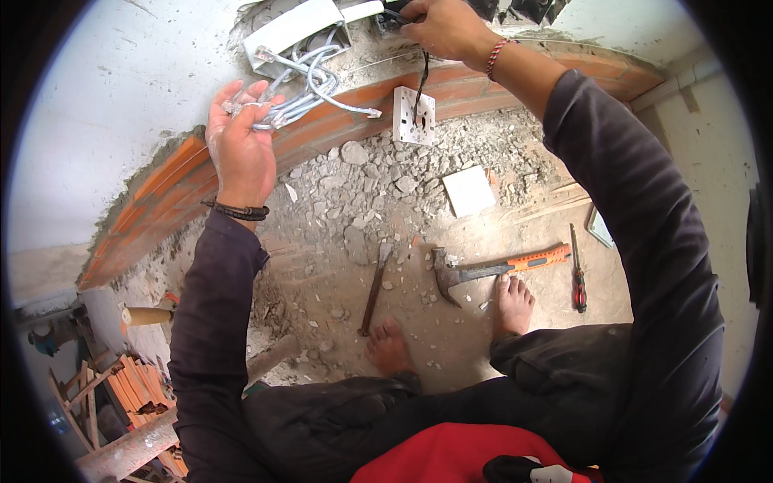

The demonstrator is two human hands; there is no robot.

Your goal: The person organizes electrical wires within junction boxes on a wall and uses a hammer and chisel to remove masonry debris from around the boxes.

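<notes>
My left hand (pixel 242 145) holds the ends of several grey network cables (pixel 316 80) with clear plugs, its fingers curled round them. The cables hang in loops from a white open trunking box (pixel 295 34) on the wall. My right hand (pixel 448 30) is at the wall to the right of that box, fingers pinched on a black cable (pixel 423 71); its fingertips are partly cut off by the frame's top edge. The black cable runs down to a white mounting plate (pixel 415 117) with holes, which leans against the exposed brick.
Rubble (pixel 362 177) lies along the brick base (pixel 322 125). On the floor are a white square cover (pixel 469 191), a claw hammer (pixel 499 268) with an orange handle, a chisel (pixel 376 288) and a red-black screwdriver (pixel 579 278), near my bare feet. Stacked bricks (pixel 141 390) stand at lower left.
</notes>
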